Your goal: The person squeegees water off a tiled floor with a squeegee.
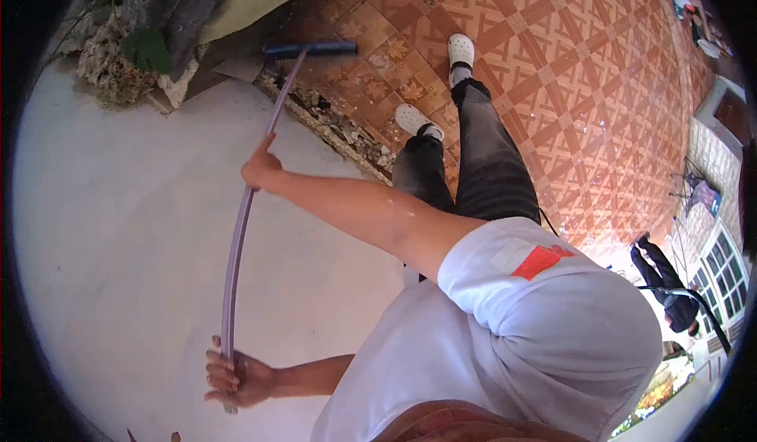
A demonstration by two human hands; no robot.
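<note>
I hold a long, thin, slightly bowed purple-grey pole (233,268) that runs up to a dark blue crossbar head (309,48) resting on the floor. My right hand (260,167) grips the pole about halfway along, arm stretched out from a white sleeve. My left hand (234,379) is wrapped around the pole's near end, close to my body. The head lies where the pale concrete (118,229) meets the patterned tiles. My legs in dark trousers and white shoes (460,49) stand on the tiles.
A crumbling strip of debris (347,134) borders the orange patterned tile floor (583,87). Rocks and plants (134,40) are piled at the top left beside a yellowish sheet (252,4). Another person in dark clothes (666,284) stands far right near a building.
</note>
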